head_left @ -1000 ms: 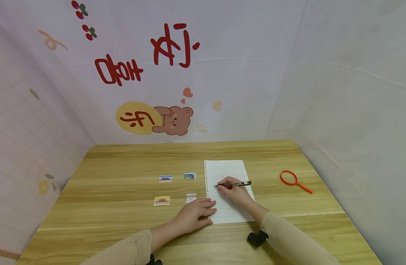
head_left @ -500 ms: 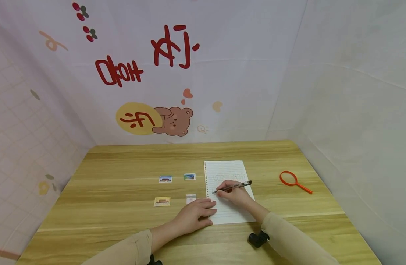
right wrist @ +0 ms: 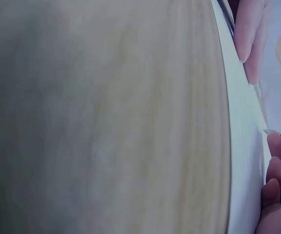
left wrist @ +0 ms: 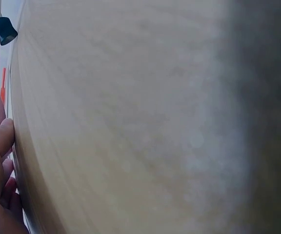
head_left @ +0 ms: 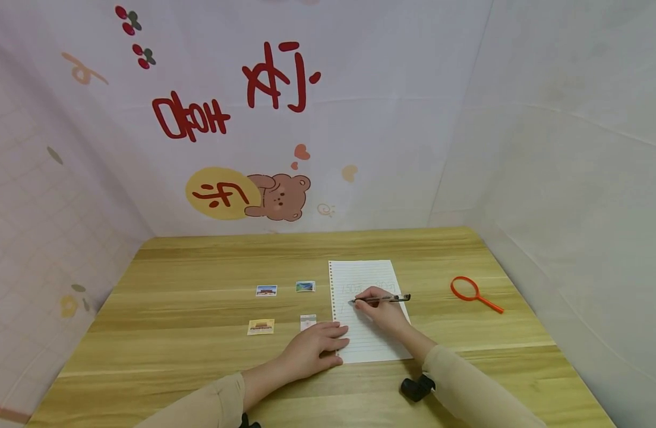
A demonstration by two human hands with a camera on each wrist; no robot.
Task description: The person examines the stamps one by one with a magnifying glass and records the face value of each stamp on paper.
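Note:
My right hand [head_left: 381, 312] pinches a dark pen [head_left: 394, 298], its tip low over a lined sheet of loose-leaf paper [head_left: 373, 351]. A row of faint handwriting [head_left: 355, 289] runs across the upper part of the sheet, with a short stroke below it at the left. My left hand [head_left: 314, 348] lies with fingers extended, fingertips on the sheet's lower left edge. Beside that hand is a small grey and white stamp-like card [head_left: 308, 320], partly covered by it. In the right wrist view, the pen's tip [right wrist: 272, 131] shows beyond the curled fingers [right wrist: 275, 170].
Further left lie a yellow card [head_left: 261, 327], a card with a red building [head_left: 266, 290] and a blue-green landscape card [head_left: 305, 286]. An orange-red magnifying glass [head_left: 491, 305] lies right of the paper. Printed fabric [head_left: 381, 148] walls the wooden table [head_left: 199, 356] at back and sides.
The pen first moved down and left on the paper, then back up and right. A short stroke now shows under the handwriting. The left hand has stayed in place.

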